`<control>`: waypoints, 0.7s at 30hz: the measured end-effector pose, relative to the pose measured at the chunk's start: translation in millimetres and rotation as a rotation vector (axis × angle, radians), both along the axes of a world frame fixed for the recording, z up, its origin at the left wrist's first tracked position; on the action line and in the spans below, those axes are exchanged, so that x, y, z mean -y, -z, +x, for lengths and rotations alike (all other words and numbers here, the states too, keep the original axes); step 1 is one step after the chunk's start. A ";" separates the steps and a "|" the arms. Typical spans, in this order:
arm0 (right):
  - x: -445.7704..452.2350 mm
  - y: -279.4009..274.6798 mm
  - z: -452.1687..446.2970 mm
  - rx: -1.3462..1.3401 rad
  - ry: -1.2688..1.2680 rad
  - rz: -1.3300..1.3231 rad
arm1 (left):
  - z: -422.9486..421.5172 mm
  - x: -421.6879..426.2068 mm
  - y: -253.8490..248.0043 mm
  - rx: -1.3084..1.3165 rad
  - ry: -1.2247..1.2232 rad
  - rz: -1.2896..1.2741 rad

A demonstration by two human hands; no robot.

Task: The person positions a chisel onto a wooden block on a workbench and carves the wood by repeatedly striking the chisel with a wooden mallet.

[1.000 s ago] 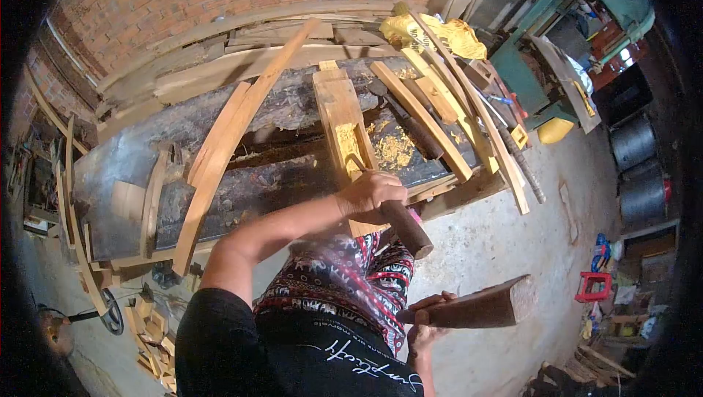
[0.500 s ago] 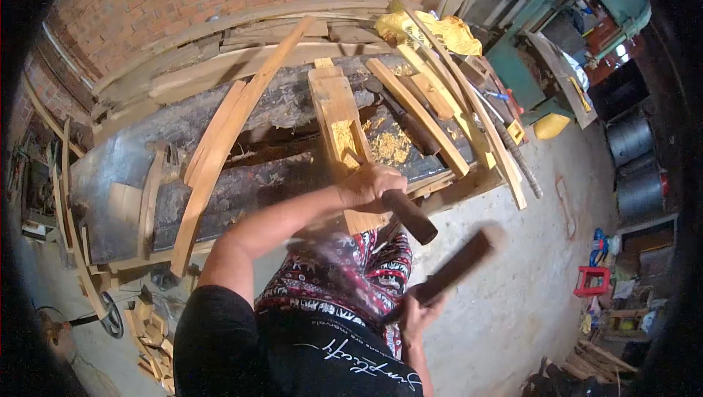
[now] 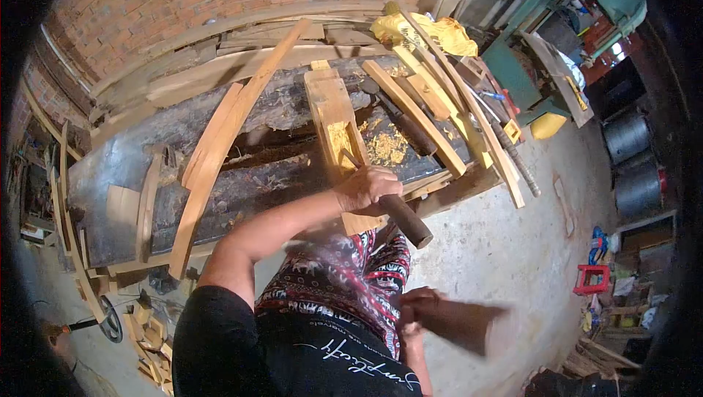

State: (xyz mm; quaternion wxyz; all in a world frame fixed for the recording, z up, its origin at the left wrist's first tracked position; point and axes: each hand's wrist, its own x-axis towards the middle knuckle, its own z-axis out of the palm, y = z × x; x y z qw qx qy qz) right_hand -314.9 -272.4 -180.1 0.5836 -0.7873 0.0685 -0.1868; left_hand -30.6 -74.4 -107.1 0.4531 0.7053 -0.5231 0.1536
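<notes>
My left hand [image 3: 368, 190] is wrapped round a chisel [image 3: 407, 223], its thick dark handle sticking out toward me. The blade reaches into a hollow with yellow shavings in a wooden block [image 3: 329, 97] on the dark bench. Lower right, my right hand [image 3: 415, 311] grips a wooden mallet [image 3: 465, 326], whose head is blurred by motion and apart from the chisel handle. More yellow shavings [image 3: 387, 148] lie beside the block.
Long wooden strips [image 3: 227, 137] lie across the bench [image 3: 271, 184] on the left, with more strips [image 3: 476, 119] on the right. A yellow bag [image 3: 439, 33] sits at the back. On the floor at right stands a red stool [image 3: 592, 280]; wood offcuts [image 3: 150, 338] lie lower left.
The mallet in my right hand rose between the two earlier frames and has since swung back down, away from the chisel. My left hand stays round the chisel at the block.
</notes>
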 end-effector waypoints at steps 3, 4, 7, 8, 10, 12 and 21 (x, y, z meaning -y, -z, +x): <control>-22.4 -0.7 16.1 0.070 -0.013 -0.098 | 1.8 1.1 7.3 0.000 0.006 -0.009; -31.8 -7.4 24.4 0.045 0.008 -0.073 | 2.2 0.7 6.0 -0.012 -0.010 -0.003; -44.7 -55.9 41.4 0.083 0.004 0.034 | 0.4 5.0 8.0 -0.050 0.011 -0.056; -38.7 -42.8 28.4 0.091 0.062 0.000 | -1.2 3.5 6.5 0.027 -0.028 -0.013; -8.0 -37.7 12.4 0.058 -0.044 -0.081 | -0.5 3.2 8.4 0.030 -0.009 -0.005; 11.2 -17.3 5.5 0.009 -0.121 -0.252 | 0.4 1.4 8.4 0.023 -0.001 0.025; -35.7 -75.4 24.2 0.079 0.148 0.126 | 2.6 2.3 12.5 0.069 -0.010 -0.012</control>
